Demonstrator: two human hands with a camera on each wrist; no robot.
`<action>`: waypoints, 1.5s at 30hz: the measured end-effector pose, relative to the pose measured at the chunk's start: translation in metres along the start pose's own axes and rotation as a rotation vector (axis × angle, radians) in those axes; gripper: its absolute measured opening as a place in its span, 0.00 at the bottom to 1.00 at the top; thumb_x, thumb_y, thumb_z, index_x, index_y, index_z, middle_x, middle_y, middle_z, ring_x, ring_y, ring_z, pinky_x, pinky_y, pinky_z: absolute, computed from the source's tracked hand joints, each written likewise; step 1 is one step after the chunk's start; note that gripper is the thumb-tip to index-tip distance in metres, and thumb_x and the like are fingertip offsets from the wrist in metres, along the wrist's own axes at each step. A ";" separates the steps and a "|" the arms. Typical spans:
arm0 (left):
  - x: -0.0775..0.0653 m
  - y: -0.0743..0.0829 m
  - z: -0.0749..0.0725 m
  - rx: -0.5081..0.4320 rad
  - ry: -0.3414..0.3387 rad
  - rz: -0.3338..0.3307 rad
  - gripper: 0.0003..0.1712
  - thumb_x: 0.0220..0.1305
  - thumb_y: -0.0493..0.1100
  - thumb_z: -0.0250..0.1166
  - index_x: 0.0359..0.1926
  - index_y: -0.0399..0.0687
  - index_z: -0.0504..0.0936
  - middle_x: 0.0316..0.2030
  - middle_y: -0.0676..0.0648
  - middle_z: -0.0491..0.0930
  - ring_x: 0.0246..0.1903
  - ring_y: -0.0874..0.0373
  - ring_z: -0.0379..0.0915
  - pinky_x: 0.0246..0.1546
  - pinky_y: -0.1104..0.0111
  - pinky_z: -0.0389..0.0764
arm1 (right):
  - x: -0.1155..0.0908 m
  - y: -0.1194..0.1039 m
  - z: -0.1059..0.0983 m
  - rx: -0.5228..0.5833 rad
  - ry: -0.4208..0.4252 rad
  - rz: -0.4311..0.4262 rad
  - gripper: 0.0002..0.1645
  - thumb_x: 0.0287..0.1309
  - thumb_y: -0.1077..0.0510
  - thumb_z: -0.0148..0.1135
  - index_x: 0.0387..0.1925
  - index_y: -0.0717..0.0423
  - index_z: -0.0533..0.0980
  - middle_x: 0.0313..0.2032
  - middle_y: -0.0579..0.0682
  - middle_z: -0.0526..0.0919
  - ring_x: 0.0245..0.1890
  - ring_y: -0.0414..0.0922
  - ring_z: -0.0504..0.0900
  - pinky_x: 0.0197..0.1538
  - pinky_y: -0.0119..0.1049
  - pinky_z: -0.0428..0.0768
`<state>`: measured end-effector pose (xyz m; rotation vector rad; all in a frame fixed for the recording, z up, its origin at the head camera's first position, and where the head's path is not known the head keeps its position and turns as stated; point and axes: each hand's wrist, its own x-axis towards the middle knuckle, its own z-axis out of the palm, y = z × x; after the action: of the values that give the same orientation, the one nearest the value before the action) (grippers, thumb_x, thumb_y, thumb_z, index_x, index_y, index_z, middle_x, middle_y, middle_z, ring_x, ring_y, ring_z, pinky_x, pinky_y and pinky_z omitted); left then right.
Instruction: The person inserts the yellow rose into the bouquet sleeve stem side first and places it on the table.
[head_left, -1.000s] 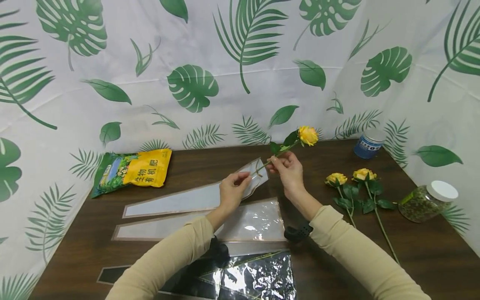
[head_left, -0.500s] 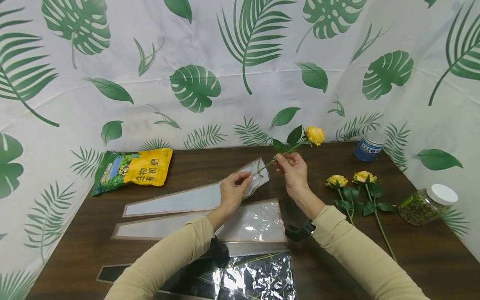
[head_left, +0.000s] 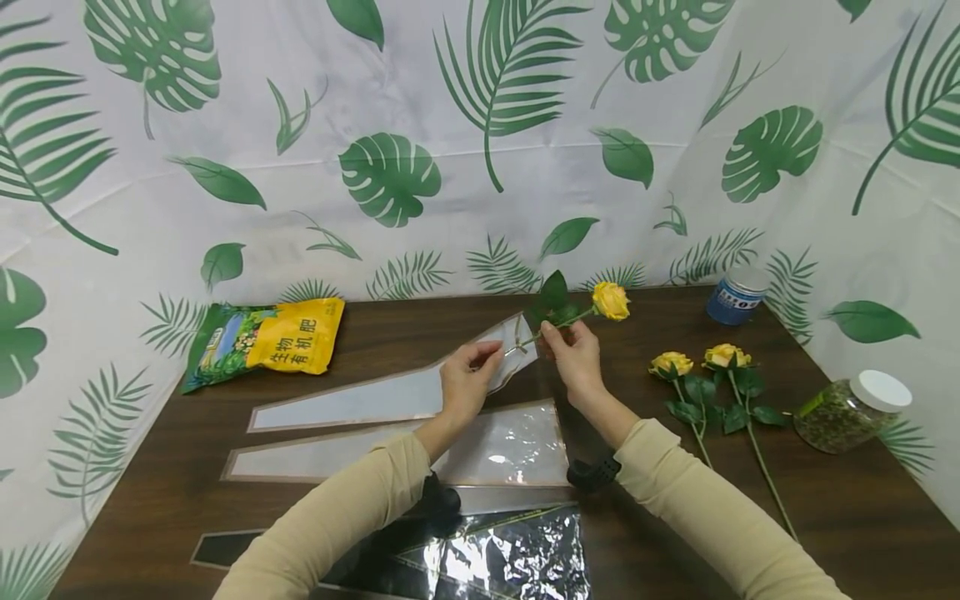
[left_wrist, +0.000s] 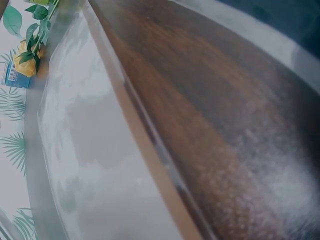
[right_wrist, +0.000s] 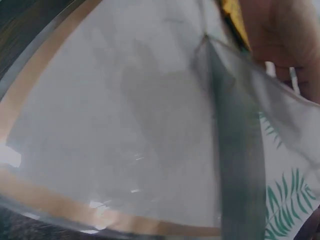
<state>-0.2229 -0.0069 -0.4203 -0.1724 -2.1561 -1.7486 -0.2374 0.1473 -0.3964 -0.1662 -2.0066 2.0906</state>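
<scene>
A yellow rose (head_left: pixel 611 301) is pinched by the stem in the right hand (head_left: pixel 576 358), its bloom turned to the far right and its lower stem brought to the wide end of a white sleeve (head_left: pixel 360 398); how far the stem reaches inside cannot be told. That sleeve is pinched near its wide end by the left hand (head_left: pixel 465 379). On the tabletop (head_left: pixel 420 321), a second white sleeve (head_left: pixel 517 442) is laid nearer, then a black sleeve (head_left: pixel 517 550). A yellow-and-green packet (head_left: pixel 270 340) is placed at far left. To the right are seen two more yellow roses (head_left: pixel 726 357), a tilted white-lidded jar (head_left: pixel 847 412) and, farther back, a blue tub (head_left: pixel 737 296).
</scene>
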 end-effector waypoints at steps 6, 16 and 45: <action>0.001 0.001 0.001 -0.011 0.012 0.023 0.07 0.55 0.34 0.67 0.37 0.38 0.86 0.35 0.42 0.85 0.32 0.55 0.79 0.34 0.77 0.76 | -0.004 0.005 -0.002 -0.071 -0.032 0.049 0.15 0.67 0.57 0.52 0.30 0.66 0.72 0.18 0.43 0.75 0.21 0.36 0.73 0.29 0.27 0.74; 0.001 0.001 0.001 -0.011 -0.004 0.008 0.08 0.55 0.34 0.67 0.38 0.37 0.85 0.35 0.41 0.85 0.31 0.57 0.78 0.32 0.78 0.74 | -0.004 0.004 -0.004 0.214 -0.049 0.033 0.07 0.72 0.58 0.39 0.42 0.58 0.63 0.27 0.46 0.81 0.25 0.38 0.84 0.34 0.32 0.82; -0.005 0.035 0.000 -0.092 0.031 0.048 0.07 0.53 0.28 0.66 0.35 0.28 0.83 0.33 0.33 0.83 0.31 0.46 0.76 0.30 0.82 0.68 | -0.002 0.007 0.005 0.302 0.171 0.156 0.06 0.64 0.60 0.55 0.39 0.56 0.67 0.22 0.38 0.76 0.21 0.33 0.76 0.32 0.27 0.77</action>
<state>-0.2069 0.0018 -0.3899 -0.2176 -2.0350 -1.8123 -0.2369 0.1420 -0.4031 -0.4420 -1.6057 2.3543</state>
